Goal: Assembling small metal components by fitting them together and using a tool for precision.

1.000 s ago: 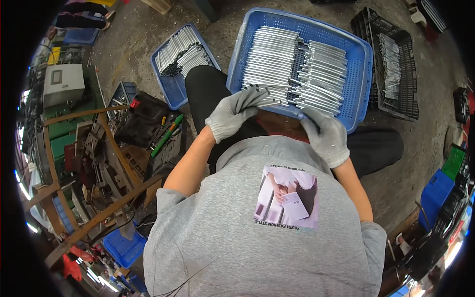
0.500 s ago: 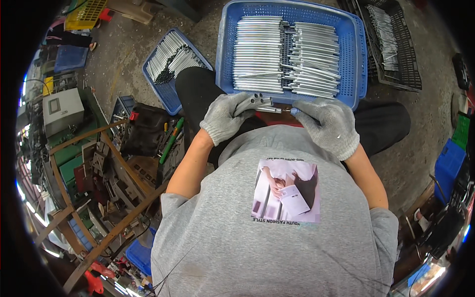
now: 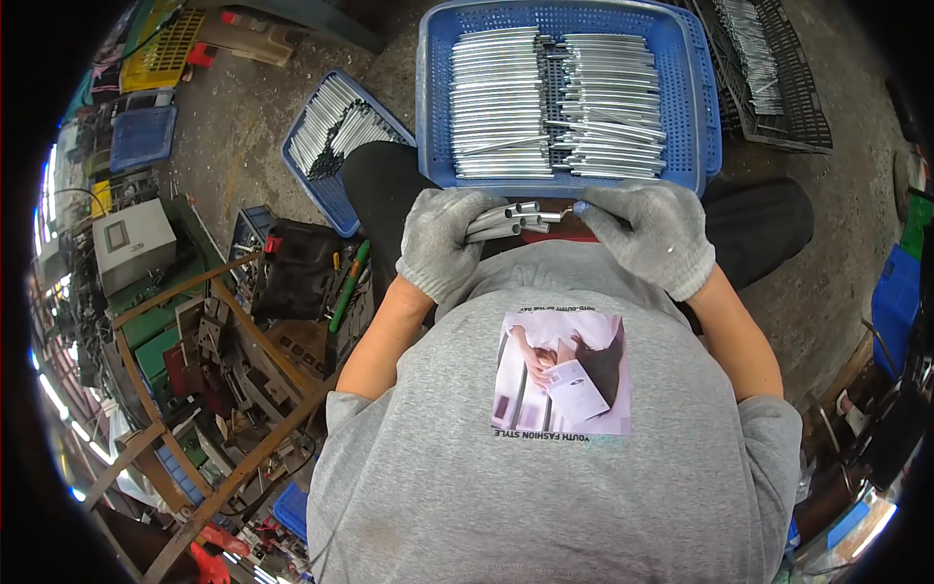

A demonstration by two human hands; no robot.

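My left hand, in a grey knit glove, is closed around several short silvery metal tubes, their open ends pointing right. Opposite them my right hand, gloved the same way, pinches a small blue-handled tool. Its thin metal tip reaches to the end of one tube; whether it sits inside the bore is too small to tell. Just beyond both hands is a large blue plastic basket, holding two stacked columns of like tubes.
Left of my knee, a smaller blue basket holds more tubes. A black crate with tubes stands at the far right. To my left are an open black case, a green-handled tool, a rusty frame and a pale box.
The tubes in my left hand have turned and their ends now sit slightly lower. The blue-handled tool has shifted a little up, its tip now at a different angle to the tube ends.
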